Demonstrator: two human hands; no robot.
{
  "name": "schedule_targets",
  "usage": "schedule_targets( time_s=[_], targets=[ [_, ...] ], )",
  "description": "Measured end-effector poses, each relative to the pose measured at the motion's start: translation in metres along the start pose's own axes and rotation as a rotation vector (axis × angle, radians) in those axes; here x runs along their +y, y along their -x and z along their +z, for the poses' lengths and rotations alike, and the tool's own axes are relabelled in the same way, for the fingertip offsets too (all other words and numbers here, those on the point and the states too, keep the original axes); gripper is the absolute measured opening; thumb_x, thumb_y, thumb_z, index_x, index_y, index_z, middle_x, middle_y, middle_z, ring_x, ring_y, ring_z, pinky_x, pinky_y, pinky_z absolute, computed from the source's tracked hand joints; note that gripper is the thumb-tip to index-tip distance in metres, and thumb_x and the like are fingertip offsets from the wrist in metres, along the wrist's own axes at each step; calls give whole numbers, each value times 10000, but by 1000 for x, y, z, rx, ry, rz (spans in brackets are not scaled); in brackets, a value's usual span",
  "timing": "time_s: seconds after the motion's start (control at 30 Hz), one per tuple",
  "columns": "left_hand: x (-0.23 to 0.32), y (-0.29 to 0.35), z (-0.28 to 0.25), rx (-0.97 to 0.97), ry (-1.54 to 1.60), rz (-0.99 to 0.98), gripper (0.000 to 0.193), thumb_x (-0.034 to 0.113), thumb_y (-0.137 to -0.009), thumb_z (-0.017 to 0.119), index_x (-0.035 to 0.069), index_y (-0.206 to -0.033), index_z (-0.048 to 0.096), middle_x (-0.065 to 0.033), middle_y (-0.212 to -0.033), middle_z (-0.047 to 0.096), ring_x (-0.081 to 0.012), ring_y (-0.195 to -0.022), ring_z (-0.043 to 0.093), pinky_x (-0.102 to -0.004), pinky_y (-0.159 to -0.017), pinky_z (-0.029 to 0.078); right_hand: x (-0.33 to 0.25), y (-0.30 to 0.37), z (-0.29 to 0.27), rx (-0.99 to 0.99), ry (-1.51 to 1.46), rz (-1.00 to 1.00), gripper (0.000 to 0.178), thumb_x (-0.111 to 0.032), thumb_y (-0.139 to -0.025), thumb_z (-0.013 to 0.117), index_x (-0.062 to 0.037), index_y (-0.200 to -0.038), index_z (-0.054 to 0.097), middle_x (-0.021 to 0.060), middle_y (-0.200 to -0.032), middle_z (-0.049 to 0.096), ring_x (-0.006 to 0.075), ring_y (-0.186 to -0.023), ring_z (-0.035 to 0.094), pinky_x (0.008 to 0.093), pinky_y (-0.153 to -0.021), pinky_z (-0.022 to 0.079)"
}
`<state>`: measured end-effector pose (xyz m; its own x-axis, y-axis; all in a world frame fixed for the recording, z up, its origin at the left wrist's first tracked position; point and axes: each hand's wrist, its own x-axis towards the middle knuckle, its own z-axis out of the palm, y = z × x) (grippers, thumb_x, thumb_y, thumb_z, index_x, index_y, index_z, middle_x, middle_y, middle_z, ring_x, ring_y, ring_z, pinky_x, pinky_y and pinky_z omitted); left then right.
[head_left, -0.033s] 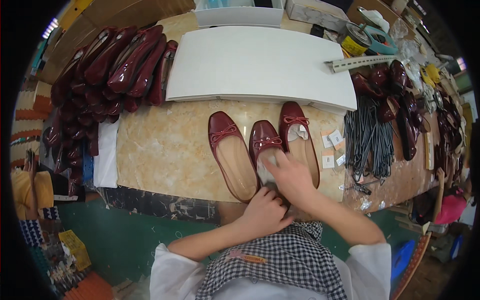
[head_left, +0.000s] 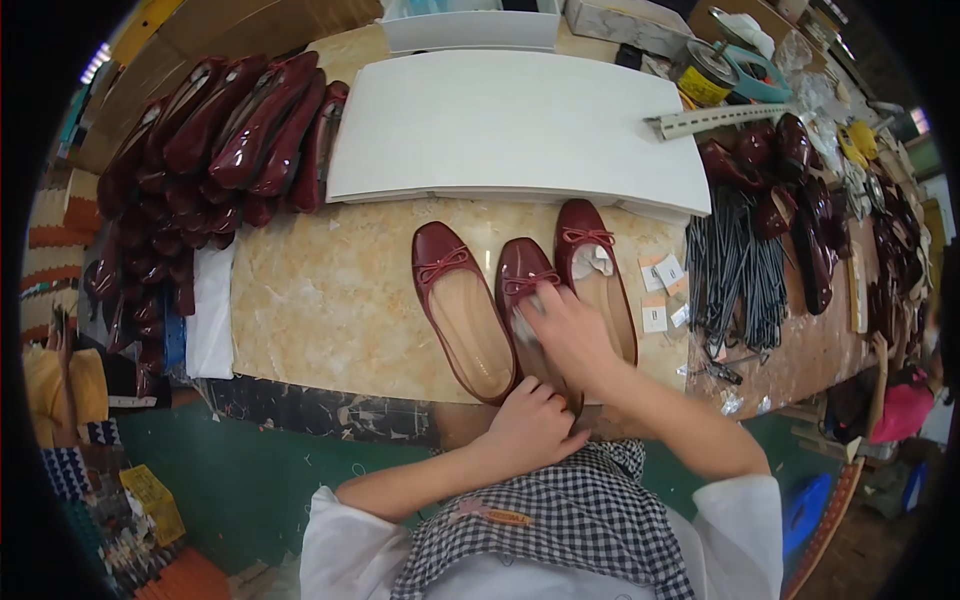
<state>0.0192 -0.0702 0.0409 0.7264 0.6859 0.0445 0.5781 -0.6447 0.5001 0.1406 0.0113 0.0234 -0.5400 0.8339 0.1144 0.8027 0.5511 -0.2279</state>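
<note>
Three burgundy ballet flats with bows lie side by side, toes pointing away from me. Curled around the heel of the middle ballet flat (head_left: 520,262) is my left hand (head_left: 530,425), closed. My right hand (head_left: 575,340) reaches into that shoe's opening, its fingertips pinched at a crumpled pale paper wad (head_left: 523,328) behind the bow; the fingers partly cover it. The left ballet flat (head_left: 462,320) shows a bare beige insole. White paper (head_left: 592,260) is tucked in the toe of the right ballet flat (head_left: 578,215).
Burgundy shoes (head_left: 240,130) are piled at the left, beside white sheets (head_left: 210,320). A large white board (head_left: 510,130) lies beyond the flats. Small labels (head_left: 655,300), dark thin rods (head_left: 735,270) and more shoes (head_left: 818,250) are at the right. Other people sit at both sides.
My right hand has shifted slightly within the middle shoe, toward its bow. My left hand stays at the heel. The whole view has moved a little.
</note>
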Motion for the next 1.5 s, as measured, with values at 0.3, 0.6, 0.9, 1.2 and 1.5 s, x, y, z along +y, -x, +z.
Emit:
schedule_targets(
  time_s=[0.3, 0.6, 0.9, 1.2, 1.5],
  targets=[
    [-3, -5, -5, -24, 2, -37, 350, 398, -778, 651, 65, -672, 671, -61, -698, 607, -213, -715, 590, -333, -720, 400, 32, -27, -20, -26, -233, 223, 628, -200, -685, 777, -52, -1246, 536, 134, -979, 558, 281, -926, 584, 387, -741, 491],
    [-164, -173, -129, 585, -454, -74, 469, 453, -831, 597, 29, -1020, 659, -207, -1060, 609, -400, -1008, 545, -546, -934, 401, 36, -3, -33, 80, -455, 240, 484, -153, -785, 699, -60, -1239, 560, 112, -941, 588, 282, -913, 582, 373, -770, 483],
    [-201, -185, -117, 464, -210, -400, 282, 279, -841, 594, 69, -1025, 638, -181, -1008, 587, -347, -1007, 544, -473, -854, 454, 34, 64, -58, 214, -902, 497, 540, -98, -840, 665, -59, -1346, 480, 84, -1089, 615, 183, -934, 594, 288, -783, 486],
    [-14, -53, -100, 652, 393, 428, 168, 181, -696, 703, 86, -816, 632, -96, -1001, 647, -219, -872, 640, -401, -800, 497, 27, 61, -34, 9, -2221, 759, 528, -183, -880, 617, -54, -1360, 440, 126, -1311, 521, 216, -1205, 508, 335, -995, 432],
    [-54, -10, -63, 800, 1337, -431, 478, 240, -995, 402, 12, -1412, 342, -119, -1399, 429, -180, -1253, 443, -305, -1022, 370, -50, -9, -74, 147, -582, -166, 775, 34, -676, 689, -21, -1392, 398, 178, -1429, 418, 319, -1343, 388, 409, -1080, 358]
  ],
)
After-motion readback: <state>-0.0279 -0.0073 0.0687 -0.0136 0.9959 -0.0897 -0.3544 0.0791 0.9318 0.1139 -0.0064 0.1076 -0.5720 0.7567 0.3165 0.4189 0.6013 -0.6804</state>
